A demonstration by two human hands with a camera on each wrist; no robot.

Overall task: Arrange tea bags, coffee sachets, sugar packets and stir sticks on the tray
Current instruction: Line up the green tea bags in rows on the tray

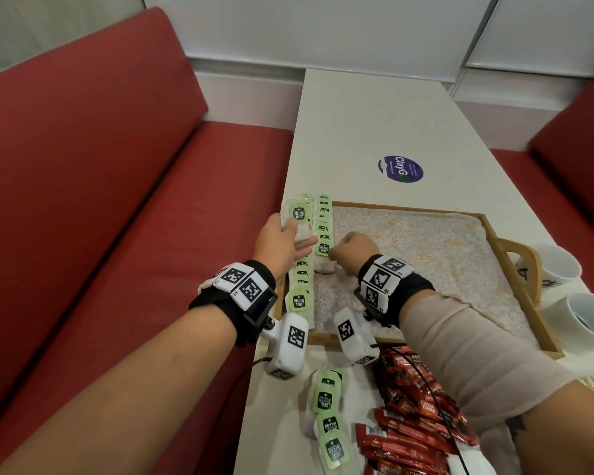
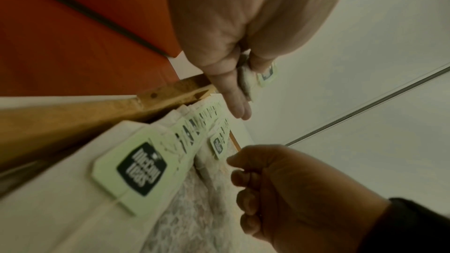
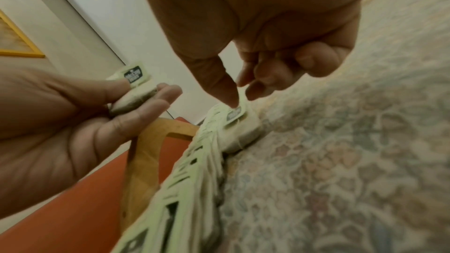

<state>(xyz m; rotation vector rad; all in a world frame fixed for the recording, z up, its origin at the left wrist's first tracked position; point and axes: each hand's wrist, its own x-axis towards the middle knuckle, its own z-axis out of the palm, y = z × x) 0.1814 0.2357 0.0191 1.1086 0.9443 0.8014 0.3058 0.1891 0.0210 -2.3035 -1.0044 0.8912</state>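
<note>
**Green-tagged tea bags lined up along the tray's left edge**

Wooden and lined with a pale floral cloth (image 1: 426, 255), the tray (image 1: 515, 265) sits on a white table (image 1: 374, 114) between red bench seats (image 1: 100, 166). A row of tea bags (image 1: 302, 275) with green tags runs along the tray's left rim, overlapping one another, and a second, shorter row (image 1: 324, 221) lies just beside it toward the far end.

The left hand (image 1: 282, 245) hovers over the tray's left edge, palm turned inward, with its thumb pressing a small stack of tea bags (image 1: 300, 217) against loosely extended fingers. The left wrist view shows the same stack (image 2: 253, 78) pinched between thumb and fingers.

The right hand (image 1: 354, 248) is over the cloth with its fingers curled in. In the right wrist view its thumb tip (image 3: 228, 95) presses down on the green tag of the nearest tea bag (image 3: 239, 124) in the short row, while the other fingers are bent just above it. Whether they also grip the bag cannot be told.

On the table nearer the person, outside the tray, lie a loose cluster of tea bags (image 1: 328, 416) and a heap of red coffee sachets (image 1: 412, 406). Two white cups (image 1: 570, 296) stand just beyond the tray's right handle. A round purple sticker (image 1: 401, 169) marks the table farther off.
</note>
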